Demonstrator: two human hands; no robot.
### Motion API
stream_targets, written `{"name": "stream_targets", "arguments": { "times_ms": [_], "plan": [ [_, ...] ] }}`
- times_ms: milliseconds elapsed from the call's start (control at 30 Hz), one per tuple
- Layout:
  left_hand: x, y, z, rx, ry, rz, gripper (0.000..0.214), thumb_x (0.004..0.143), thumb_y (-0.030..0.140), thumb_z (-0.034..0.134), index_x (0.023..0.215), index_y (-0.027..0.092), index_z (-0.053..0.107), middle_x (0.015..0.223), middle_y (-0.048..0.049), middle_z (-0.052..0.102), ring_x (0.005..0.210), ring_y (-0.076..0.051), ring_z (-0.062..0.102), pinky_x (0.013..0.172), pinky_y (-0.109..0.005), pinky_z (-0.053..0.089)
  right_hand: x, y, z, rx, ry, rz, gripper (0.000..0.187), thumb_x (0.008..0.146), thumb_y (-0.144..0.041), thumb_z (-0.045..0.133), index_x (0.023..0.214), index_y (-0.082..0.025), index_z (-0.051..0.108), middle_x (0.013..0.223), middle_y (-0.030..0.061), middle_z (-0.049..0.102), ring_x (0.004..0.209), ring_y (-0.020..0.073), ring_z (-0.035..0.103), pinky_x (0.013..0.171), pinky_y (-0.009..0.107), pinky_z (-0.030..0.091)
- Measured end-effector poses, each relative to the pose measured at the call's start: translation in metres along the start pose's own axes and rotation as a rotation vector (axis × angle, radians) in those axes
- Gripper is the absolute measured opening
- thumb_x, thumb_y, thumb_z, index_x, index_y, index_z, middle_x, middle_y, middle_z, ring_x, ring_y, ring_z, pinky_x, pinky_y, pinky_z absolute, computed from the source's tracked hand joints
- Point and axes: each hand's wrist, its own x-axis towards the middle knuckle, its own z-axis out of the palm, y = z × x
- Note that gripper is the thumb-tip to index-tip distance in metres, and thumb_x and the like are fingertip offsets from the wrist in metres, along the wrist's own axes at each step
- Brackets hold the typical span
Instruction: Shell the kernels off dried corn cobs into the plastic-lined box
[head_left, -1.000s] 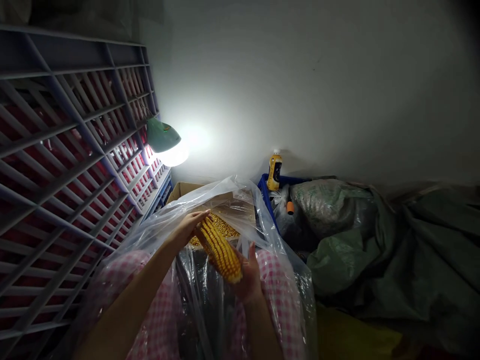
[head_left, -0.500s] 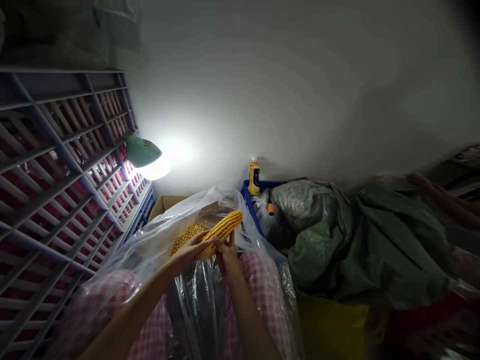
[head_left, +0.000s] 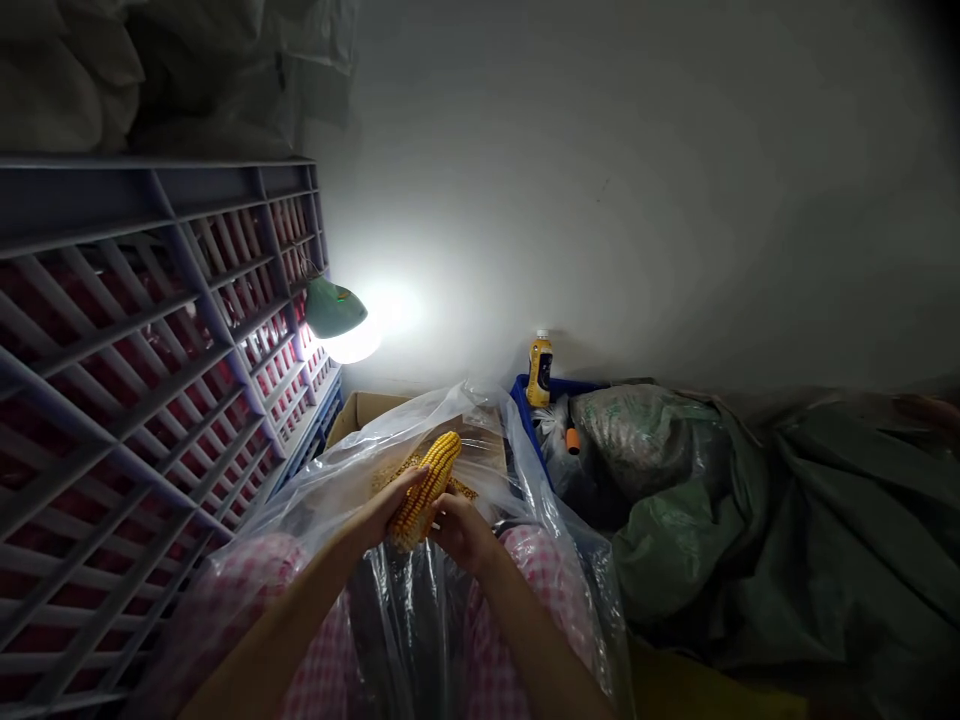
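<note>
Corn ear (head_left: 427, 490), lower centre of the frame, tilted above loose kernels (head_left: 463, 489). The left hand (head_left: 391, 508) grips its side, seemingly to steady it; the right hand (head_left: 459, 528) curls at its lower right, its hold unclear. Clear plastic sheeting (head_left: 536, 465) covers the knees (head_left: 259, 570), presumably to contain strays; a lit lamp (head_left: 335, 308), left of centre, hangs close, probably for visibility.
</note>
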Motion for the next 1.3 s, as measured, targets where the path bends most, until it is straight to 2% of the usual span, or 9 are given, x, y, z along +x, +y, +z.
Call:
{"name": "stream_targets", "arguments": {
  "times_ms": [267, 400, 500, 600, 700, 833, 1100, 1200, 1300],
  "plan": [
    [0.008, -0.007, 0.000, 0.064, -0.043, 0.096, 0.045, 0.081, 0.049, 0.056, 0.113, 0.018, 0.058, 0.089, -0.0071, 0.070, 0.070, -0.019, 0.064, 0.058, -0.028, 0.051, 0.007, 0.011, -0.006, -0.082, 0.096, 0.130, 0.036, 0.059, -0.022, 0.059, 0.093, -0.021, 0.049, 0.074, -0.0027, 0.061, 0.065, 0.0147, 0.061, 0.057, 0.032, 0.053],
    [0.010, -0.002, 0.002, 0.111, 0.017, 0.003, 0.044, 0.082, 0.049, 0.054, 0.108, 0.014, 0.062, 0.084, -0.0073, 0.070, 0.071, -0.021, 0.065, 0.059, -0.029, 0.051, 0.008, 0.013, -0.003, -0.099, 0.184, 0.107, 0.035, 0.057, -0.018, 0.057, 0.091, -0.021, 0.048, 0.071, -0.0044, 0.058, 0.063, 0.0136, 0.060, 0.057, 0.031, 0.053],
    [0.013, 0.000, -0.001, 0.111, 0.041, -0.055, 0.048, 0.082, 0.051, 0.053, 0.106, 0.012, 0.063, 0.082, -0.0099, 0.071, 0.070, -0.022, 0.065, 0.060, -0.030, 0.051, 0.006, 0.012, -0.001, -0.060, 0.162, 0.102, 0.029, 0.056, -0.018, 0.053, 0.085, -0.021, 0.049, 0.069, -0.0039, 0.058, 0.065, 0.0142, 0.060, 0.058, 0.030, 0.053],
    [0.018, -0.002, -0.005, 0.089, 0.019, -0.038, 0.054, 0.079, 0.054, 0.055, 0.112, 0.012, 0.060, 0.083, -0.0098, 0.071, 0.066, -0.021, 0.064, 0.057, -0.031, 0.051, 0.005, 0.009, 0.000, -0.009, 0.166, 0.126, 0.021, 0.060, -0.025, 0.051, 0.081, -0.020, 0.049, 0.069, -0.0020, 0.058, 0.065, 0.0148, 0.060, 0.057, 0.030, 0.053],
    [0.019, -0.005, -0.006, 0.069, -0.027, -0.026, 0.053, 0.078, 0.055, 0.056, 0.112, 0.014, 0.060, 0.085, -0.0080, 0.071, 0.067, -0.021, 0.064, 0.061, -0.031, 0.052, 0.005, 0.008, 0.001, -0.054, 0.204, 0.098, 0.031, 0.059, -0.027, 0.056, 0.088, -0.021, 0.048, 0.072, -0.0033, 0.058, 0.062, 0.0136, 0.059, 0.055, 0.029, 0.052],
    [0.013, 0.000, 0.000, 0.078, 0.010, -0.011, 0.045, 0.079, 0.050, 0.057, 0.107, 0.015, 0.062, 0.084, -0.0070, 0.071, 0.067, -0.020, 0.065, 0.061, -0.030, 0.052, 0.005, 0.010, 0.003, -0.096, 0.220, 0.065, 0.038, 0.055, -0.025, 0.056, 0.092, -0.022, 0.047, 0.070, -0.0048, 0.056, 0.060, 0.0131, 0.058, 0.054, 0.028, 0.051],
    [0.004, 0.013, 0.003, 0.095, 0.038, -0.058, 0.046, 0.083, 0.045, 0.055, 0.113, 0.011, 0.059, 0.080, -0.0084, 0.071, 0.067, -0.020, 0.065, 0.060, -0.030, 0.052, 0.001, 0.012, 0.002, -0.026, 0.166, 0.069, 0.033, 0.054, -0.023, 0.056, 0.085, -0.022, 0.048, 0.063, -0.0054, 0.055, 0.060, 0.0140, 0.059, 0.053, 0.027, 0.051],
    [0.002, 0.014, 0.006, 0.093, 0.046, -0.020, 0.043, 0.086, 0.042, 0.051, 0.115, 0.011, 0.057, 0.083, -0.0080, 0.071, 0.068, -0.020, 0.065, 0.060, -0.029, 0.051, 0.003, 0.012, 0.001, 0.030, 0.176, 0.077, 0.026, 0.057, -0.029, 0.056, 0.081, -0.021, 0.049, 0.062, -0.0041, 0.055, 0.063, 0.0152, 0.059, 0.052, 0.027, 0.051],
    [0.002, 0.013, 0.008, 0.112, 0.046, 0.036, 0.043, 0.084, 0.043, 0.055, 0.113, 0.012, 0.058, 0.085, -0.0074, 0.071, 0.070, -0.019, 0.064, 0.063, -0.028, 0.051, 0.004, 0.012, 0.002, 0.002, 0.198, 0.057, 0.031, 0.057, -0.031, 0.060, 0.085, -0.022, 0.049, 0.068, -0.0038, 0.057, 0.063, 0.0147, 0.059, 0.051, 0.026, 0.051]
  ]
}}
